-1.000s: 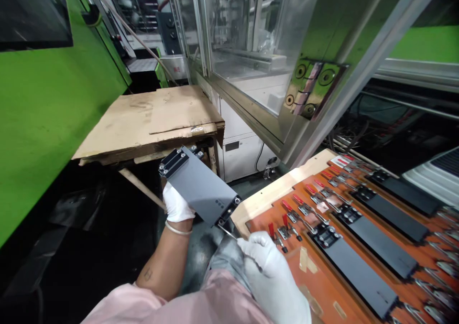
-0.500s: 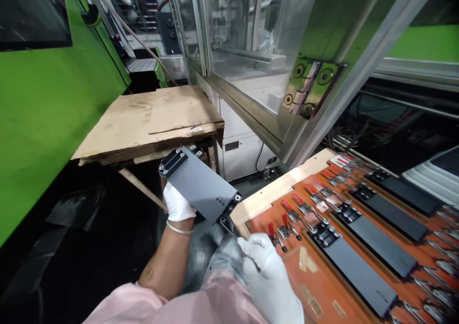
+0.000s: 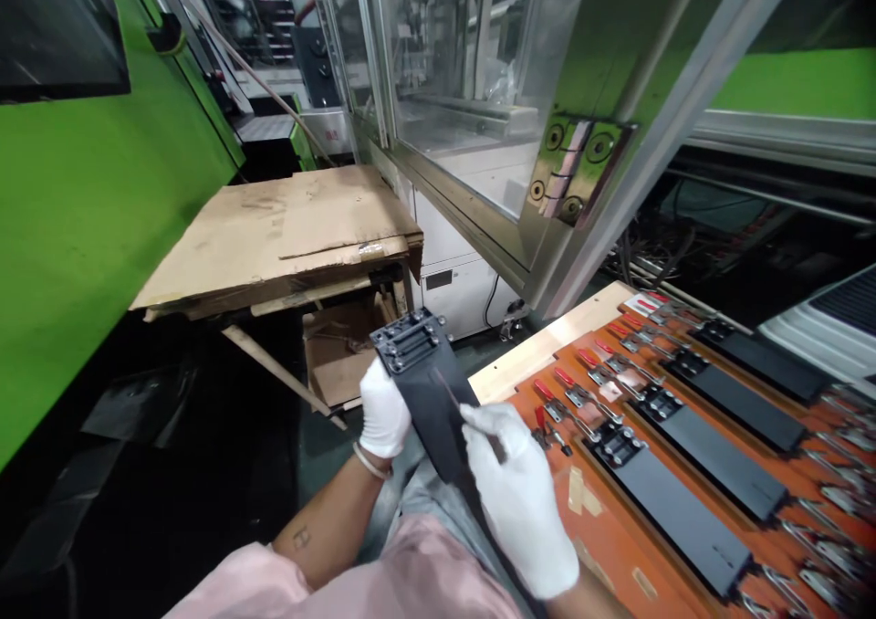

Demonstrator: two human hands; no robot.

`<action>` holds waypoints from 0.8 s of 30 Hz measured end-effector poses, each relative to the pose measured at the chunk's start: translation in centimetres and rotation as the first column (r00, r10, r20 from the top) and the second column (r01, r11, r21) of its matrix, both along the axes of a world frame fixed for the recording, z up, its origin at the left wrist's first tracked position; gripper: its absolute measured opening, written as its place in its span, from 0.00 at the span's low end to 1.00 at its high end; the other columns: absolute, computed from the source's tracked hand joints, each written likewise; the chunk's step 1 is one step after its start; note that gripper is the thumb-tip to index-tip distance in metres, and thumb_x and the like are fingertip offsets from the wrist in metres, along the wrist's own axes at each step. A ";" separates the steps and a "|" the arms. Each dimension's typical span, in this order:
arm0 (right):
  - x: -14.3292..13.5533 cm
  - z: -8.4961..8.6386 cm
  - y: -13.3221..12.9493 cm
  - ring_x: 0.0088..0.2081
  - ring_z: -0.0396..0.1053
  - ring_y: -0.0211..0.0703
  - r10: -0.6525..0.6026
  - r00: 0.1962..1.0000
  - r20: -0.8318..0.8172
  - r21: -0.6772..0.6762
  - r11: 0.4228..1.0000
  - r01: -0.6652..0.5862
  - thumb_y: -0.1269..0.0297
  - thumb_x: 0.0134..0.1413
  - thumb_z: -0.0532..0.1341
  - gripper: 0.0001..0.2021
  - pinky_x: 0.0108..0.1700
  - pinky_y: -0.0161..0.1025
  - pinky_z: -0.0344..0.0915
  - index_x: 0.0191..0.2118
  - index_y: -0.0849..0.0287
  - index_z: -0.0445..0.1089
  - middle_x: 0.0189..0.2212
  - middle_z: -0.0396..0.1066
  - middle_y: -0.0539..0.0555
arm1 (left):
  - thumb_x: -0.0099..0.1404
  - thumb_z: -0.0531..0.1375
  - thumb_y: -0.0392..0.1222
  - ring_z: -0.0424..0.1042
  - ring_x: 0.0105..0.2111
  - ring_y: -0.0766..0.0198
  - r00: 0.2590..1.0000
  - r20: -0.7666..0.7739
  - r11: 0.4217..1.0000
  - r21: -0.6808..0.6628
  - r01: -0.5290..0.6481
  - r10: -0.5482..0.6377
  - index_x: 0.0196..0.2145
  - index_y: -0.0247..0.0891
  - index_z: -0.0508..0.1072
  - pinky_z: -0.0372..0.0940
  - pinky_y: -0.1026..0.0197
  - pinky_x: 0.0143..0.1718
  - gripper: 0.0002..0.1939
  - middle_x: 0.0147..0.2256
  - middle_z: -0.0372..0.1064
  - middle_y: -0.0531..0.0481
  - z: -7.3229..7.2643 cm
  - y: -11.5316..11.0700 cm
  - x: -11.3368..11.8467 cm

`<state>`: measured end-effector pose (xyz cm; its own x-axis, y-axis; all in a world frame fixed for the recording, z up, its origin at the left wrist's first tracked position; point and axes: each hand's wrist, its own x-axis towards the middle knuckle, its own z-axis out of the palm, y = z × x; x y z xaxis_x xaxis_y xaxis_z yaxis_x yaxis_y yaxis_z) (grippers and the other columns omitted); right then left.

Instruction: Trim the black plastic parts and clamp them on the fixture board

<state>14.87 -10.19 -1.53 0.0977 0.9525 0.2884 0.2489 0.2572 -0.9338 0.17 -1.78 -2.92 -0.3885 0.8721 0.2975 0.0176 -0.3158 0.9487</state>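
My left hand point(image 3: 384, 411), in a white glove, is closed around the side of a long dark grey plastic panel point(image 3: 431, 400). The panel's ribbed end, with round screw bosses, points up and away from me. Its lower part runs behind my right hand point(image 3: 516, 482), also gloved, which is closed on a slim tool point(image 3: 448, 391) with a thin pointed end. That tip lies over the panel's face just below the ribbed end; whether it touches I cannot tell. Most of the tool is hidden by my fingers.
On the right, an orange fixture board point(image 3: 554, 500) holds several similar panels point(image 3: 684, 514) beside red-handled toggle clamps point(image 3: 544, 391). A cardboard-topped table point(image 3: 307, 217) stands ahead, a green machine point(image 3: 61, 208) at left. A metal-framed clear door point(image 3: 472, 135) juts in ahead.
The panel has been turned and brought right and lower, with its ribbed end tilted toward me. My right hand has moved up, bringing the tool from the panel's lower end to near its ribbed end.
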 end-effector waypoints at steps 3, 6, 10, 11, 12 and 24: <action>-1.0 0.3 2.1 0.39 0.72 0.44 -0.056 0.992 -0.112 -0.080 0.996 0.048 0.66 0.57 0.57 0.10 0.44 0.41 0.69 0.40 0.57 0.74 0.37 0.73 0.55 | 0.58 0.63 0.40 0.74 0.37 0.56 0.993 -0.102 0.998 -0.039 0.058 -0.062 0.35 0.36 0.77 0.68 0.56 0.45 0.08 0.37 0.78 0.45 -0.6 -1.0 1.4; -1.7 0.0 3.4 0.38 0.71 0.44 -0.103 0.977 -0.185 -0.091 0.992 0.087 0.64 0.57 0.57 0.10 0.44 0.42 0.68 0.41 0.59 0.73 0.37 0.74 0.55 | 0.60 0.62 0.39 0.74 0.39 0.57 0.991 -0.050 0.991 -0.063 0.118 -0.122 0.39 0.36 0.77 0.67 0.56 0.46 0.09 0.40 0.77 0.45 -1.3 -1.3 2.0; -2.8 -0.8 3.1 0.39 0.71 0.43 -0.123 0.978 -0.167 -0.009 0.992 0.123 0.67 0.57 0.57 0.08 0.46 0.41 0.67 0.37 0.58 0.74 0.36 0.73 0.55 | 0.62 0.60 0.39 0.73 0.39 0.58 0.992 -0.020 0.987 -0.103 0.119 -0.122 0.40 0.36 0.76 0.67 0.56 0.46 0.10 0.39 0.77 0.46 -2.5 -0.8 2.1; -3.0 -0.9 2.8 0.39 0.71 0.42 -0.095 0.984 -0.150 0.022 0.995 0.099 0.68 0.56 0.57 0.08 0.46 0.41 0.67 0.36 0.58 0.74 0.35 0.72 0.54 | 0.62 0.60 0.39 0.74 0.39 0.58 0.993 -0.009 0.987 -0.113 0.115 -0.117 0.41 0.36 0.76 0.66 0.56 0.46 0.10 0.39 0.77 0.46 -2.8 -0.7 2.0; -3.1 -0.9 2.5 0.38 0.70 0.42 -0.058 0.989 -0.137 0.048 0.997 0.065 0.69 0.55 0.57 0.08 0.46 0.40 0.67 0.34 0.57 0.74 0.34 0.72 0.54 | 0.62 0.59 0.39 0.74 0.39 0.57 0.994 -0.001 0.987 -0.119 0.111 -0.112 0.41 0.35 0.76 0.66 0.55 0.46 0.11 0.39 0.77 0.46 -2.9 -0.6 2.0; -1.8 0.2 5.3 0.25 0.61 0.33 -0.243 0.770 -0.591 -0.331 0.943 0.043 0.63 0.37 0.70 0.18 0.29 0.32 0.62 0.33 0.56 0.61 0.24 0.60 0.42 | 0.56 0.64 0.39 0.75 0.37 0.56 0.987 0.036 0.980 -0.114 0.163 -0.160 0.36 0.36 0.77 0.69 0.54 0.45 0.09 0.36 0.79 0.45 -2.6 -1.5 3.2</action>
